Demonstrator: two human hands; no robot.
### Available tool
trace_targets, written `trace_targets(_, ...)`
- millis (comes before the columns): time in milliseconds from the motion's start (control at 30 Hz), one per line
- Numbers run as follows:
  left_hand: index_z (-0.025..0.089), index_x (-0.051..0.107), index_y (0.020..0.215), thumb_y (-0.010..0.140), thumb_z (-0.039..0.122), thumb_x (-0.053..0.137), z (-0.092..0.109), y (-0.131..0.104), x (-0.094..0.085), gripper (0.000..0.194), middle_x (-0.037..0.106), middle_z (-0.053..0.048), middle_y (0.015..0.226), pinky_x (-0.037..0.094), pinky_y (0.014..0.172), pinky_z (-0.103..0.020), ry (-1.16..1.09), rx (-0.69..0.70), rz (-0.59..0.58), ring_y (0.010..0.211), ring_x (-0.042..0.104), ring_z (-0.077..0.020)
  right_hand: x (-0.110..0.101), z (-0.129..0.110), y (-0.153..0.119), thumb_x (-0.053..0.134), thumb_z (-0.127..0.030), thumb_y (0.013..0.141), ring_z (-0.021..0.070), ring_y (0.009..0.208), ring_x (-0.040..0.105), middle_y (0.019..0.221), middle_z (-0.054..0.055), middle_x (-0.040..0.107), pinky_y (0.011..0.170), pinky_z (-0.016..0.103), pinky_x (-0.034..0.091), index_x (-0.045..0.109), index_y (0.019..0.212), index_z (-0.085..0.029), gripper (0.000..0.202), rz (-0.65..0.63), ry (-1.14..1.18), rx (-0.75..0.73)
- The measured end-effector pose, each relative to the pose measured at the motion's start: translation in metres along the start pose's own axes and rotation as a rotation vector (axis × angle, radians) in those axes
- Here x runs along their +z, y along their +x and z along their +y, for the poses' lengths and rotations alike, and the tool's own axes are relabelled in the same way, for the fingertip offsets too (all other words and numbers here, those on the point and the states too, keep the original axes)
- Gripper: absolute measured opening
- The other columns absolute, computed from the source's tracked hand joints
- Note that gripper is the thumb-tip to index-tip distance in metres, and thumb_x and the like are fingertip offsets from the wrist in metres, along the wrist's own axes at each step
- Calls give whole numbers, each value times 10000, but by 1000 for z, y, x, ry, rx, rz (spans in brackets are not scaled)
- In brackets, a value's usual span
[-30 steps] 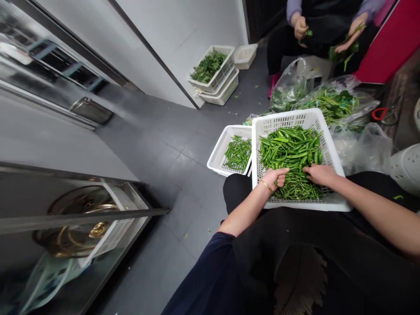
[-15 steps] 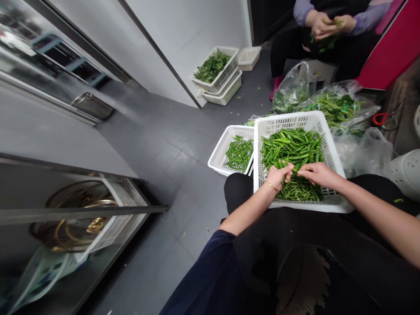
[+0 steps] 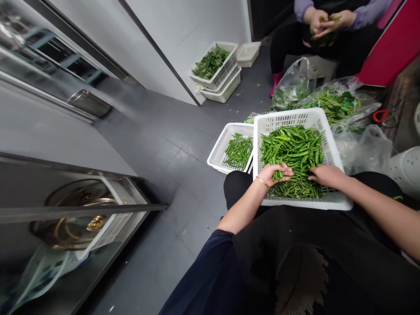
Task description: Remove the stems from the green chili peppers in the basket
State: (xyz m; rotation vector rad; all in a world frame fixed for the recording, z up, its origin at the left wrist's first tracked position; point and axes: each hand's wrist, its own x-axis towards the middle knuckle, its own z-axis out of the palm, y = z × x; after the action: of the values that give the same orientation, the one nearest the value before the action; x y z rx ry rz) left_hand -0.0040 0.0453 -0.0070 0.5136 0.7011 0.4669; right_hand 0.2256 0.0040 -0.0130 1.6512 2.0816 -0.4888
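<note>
A white plastic basket (image 3: 334, 151) rests on my lap, with a heap of green chili peppers (image 3: 292, 144) in its far part. Thin green stems (image 3: 297, 188) lie in its near part. My left hand (image 3: 277, 173) is over the basket's left side, its fingers curled round a few green chili peppers (image 3: 277, 175). On the right, at the edge of the heap, is my right hand (image 3: 324, 176). Its fingers are bent together among the peppers, and what they grip is hidden.
A smaller white basket (image 3: 219, 154) with green chilies stands left on the floor. Bags of leafy greens (image 3: 337, 103) lie beyond. Stacked baskets (image 3: 226, 76) stand by the wall. Across from me, a person's hands (image 3: 328, 24) hold greens. A metal shelf (image 3: 108, 245) is at left.
My hands have moved apart. My left hand has shifted slightly left with peppers in it, while my right hand has gone right to the heap's edge.
</note>
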Motion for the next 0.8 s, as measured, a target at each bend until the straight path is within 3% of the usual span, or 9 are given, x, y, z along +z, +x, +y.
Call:
trace_targets(67,130,553,821,626,173,658,5,-1,-2,226,593,-13,665,444,523,-214,1,8,43,584,586,-106,10,-1,14,438,-295,863,271,799,643,992,208,622,619,338,441,584,1073,-98,323,35,-35,7)
trace_targets(133,136,543,782,647,259,696,7,-3,-2,239,466,51,525,322,410,-169,19,13,56,420,442,-48,14,-5,21,403,-241,864,251,772,647,1020,206,604,618,338,442,596,1050,-114,296,48,-36,-11)
trace_targets(267,153,460,639,606,352,750,1,-2,5,354,311,99,443,131,349,-166,105,11,119,333,259,-8,18,-6,21,426,-248,843,244,750,642,1036,203,591,599,335,436,625,980,-123,272,49,-26,-49)
trace_targets(400,135,495,634,588,360,762,-9,5,11,352,371,81,430,143,342,-178,215,35,204,331,310,-20,18,3,22,387,-280,876,216,733,627,959,154,622,584,300,414,652,925,-150,299,58,-12,-72)
trace_targets(533,100,554,683,607,337,754,-17,10,12,319,528,5,524,181,343,-177,297,-24,236,374,408,-36,0,3,16,323,-349,908,187,782,602,947,94,633,632,274,406,663,924,-184,378,211,45,-130)
trace_targets(667,117,531,690,588,380,770,-20,11,16,370,492,32,508,188,345,-165,206,27,201,369,389,-27,-26,-18,-9,324,-333,907,160,731,562,878,81,624,639,258,387,651,875,-178,364,359,135,-345)
trace_targets(800,117,514,652,568,366,785,-17,9,16,378,457,41,458,187,332,-165,207,-5,74,351,397,-40,-35,-32,-29,309,-297,918,129,647,526,830,61,608,595,242,368,630,833,-193,349,346,157,-584)
